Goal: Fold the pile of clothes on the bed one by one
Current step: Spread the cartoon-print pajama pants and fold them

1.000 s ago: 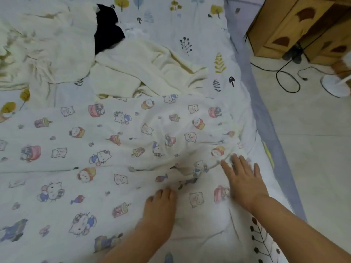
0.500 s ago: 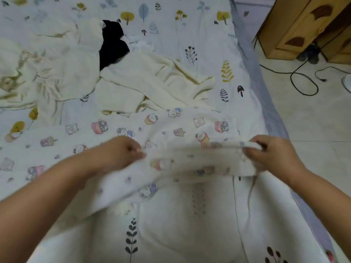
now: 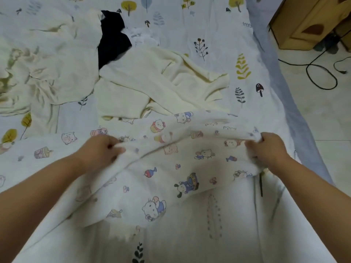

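Observation:
A white cloth printed with cartoon cats [image 3: 171, 168] lies across the near part of the bed. My left hand [image 3: 100, 149] grips its near edge at the left, and my right hand [image 3: 267, 149] grips the same edge at the right. The edge is lifted off the bed and stretched between both hands. Behind it lie a cream garment [image 3: 155, 84], a crumpled off-white garment [image 3: 47, 59] at the far left, and a black garment [image 3: 112, 42] between them.
The bed sheet [image 3: 218, 31] has a leaf and tree print. The bed's right edge [image 3: 296, 114] runs diagonally, with tiled floor beyond. A wooden cabinet [image 3: 307, 21] and black cables [image 3: 319, 73] sit on the floor at upper right.
A second ago both hands lay flat on the cartoon cloth. They then took hold of its near edge and lifted it away from me, baring the leaf-print sheet underneath.

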`<state>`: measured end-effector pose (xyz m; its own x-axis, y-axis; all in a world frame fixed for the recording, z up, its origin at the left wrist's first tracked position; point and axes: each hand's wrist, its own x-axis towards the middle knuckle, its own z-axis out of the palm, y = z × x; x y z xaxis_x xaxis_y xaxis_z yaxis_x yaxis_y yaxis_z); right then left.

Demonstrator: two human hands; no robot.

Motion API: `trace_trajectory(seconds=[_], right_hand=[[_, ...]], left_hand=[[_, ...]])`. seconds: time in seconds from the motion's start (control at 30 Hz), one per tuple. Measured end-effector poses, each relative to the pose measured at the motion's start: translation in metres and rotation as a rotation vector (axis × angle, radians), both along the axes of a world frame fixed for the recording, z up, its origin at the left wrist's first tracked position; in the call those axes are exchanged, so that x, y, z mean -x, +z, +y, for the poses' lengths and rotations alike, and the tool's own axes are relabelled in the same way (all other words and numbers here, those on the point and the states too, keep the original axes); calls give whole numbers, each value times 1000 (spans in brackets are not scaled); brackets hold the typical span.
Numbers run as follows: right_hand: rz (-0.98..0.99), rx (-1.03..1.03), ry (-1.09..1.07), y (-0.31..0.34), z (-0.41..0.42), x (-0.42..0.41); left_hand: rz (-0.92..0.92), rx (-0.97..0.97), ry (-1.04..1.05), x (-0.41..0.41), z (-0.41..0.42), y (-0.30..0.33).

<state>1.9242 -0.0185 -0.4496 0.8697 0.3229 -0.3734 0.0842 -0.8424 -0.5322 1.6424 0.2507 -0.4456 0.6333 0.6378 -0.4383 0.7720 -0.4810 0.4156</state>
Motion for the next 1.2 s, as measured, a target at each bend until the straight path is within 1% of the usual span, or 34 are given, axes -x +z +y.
trace_trajectory(seconds=[0.07,0.1,0.13,0.17,0.2,0.27,0.3,0.33,0.37,0.43,0.47,0.57,0.6,0.67,0.77,0.8,0.83,0.87,0.93,0.97,1.0,1.07,1.13,1.2], right_hand=[[-89,-128,-61,5,4,-4],[-116,-152,-87,5,9,-5],[-129,-131,-102,4,14,-5],[-114,-67,-107,1,19,-4],[-76,12,-113,-4,24,-3],[-31,138,-108,-16,30,0],[-44,176,-94,-20,31,3],[-63,199,-92,-24,32,4],[-79,199,-98,-27,32,4],[-34,183,-124,-29,29,0],[12,171,-118,-28,27,-2],[76,56,-106,-16,15,-6],[61,29,-93,-8,7,-9],[-13,46,-35,13,-15,-18],[-88,111,-20,46,-51,-32],[-97,143,-19,52,-59,-34],[-96,196,1,53,-66,-34],[-79,275,34,51,-71,-33],[-28,400,81,38,-75,-28],[-9,404,67,30,-76,-24],[3,373,24,23,-76,-19],[-54,321,-79,11,-73,-12],[-107,328,-98,-1,-71,-7],[-100,320,-81,-7,-71,-4]], left_hand=[[-198,-116,120,-10,19,6],[-274,-208,166,-16,26,7],[-307,-310,187,-22,32,6],[-287,-390,179,-28,34,2],[-210,-425,134,-35,35,-4],[43,-348,-19,-44,31,-19],[135,-304,-77,-46,29,-26],[172,-304,-111,-47,27,-31],[166,-342,-126,-47,26,-35],[109,-426,-141,-48,24,-36],[63,-420,-135,-49,23,-35],[-71,-231,-48,-53,22,-25],[-114,-149,-27,-54,23,-19],[-169,31,-26,-53,29,-4],[-88,334,-69,-59,32,22],[-45,375,-90,-65,28,25],[-1,342,-127,-72,22,24],[56,230,-189,-80,12,21],[182,-120,-316,-92,-14,7],[211,-280,-347,-94,-31,-2],[201,-377,-362,-95,-46,-9],[101,-440,-382,-92,-68,-20],[9,-393,-353,-87,-79,-27],[-116,-311,-307,-85,-79,-29]])
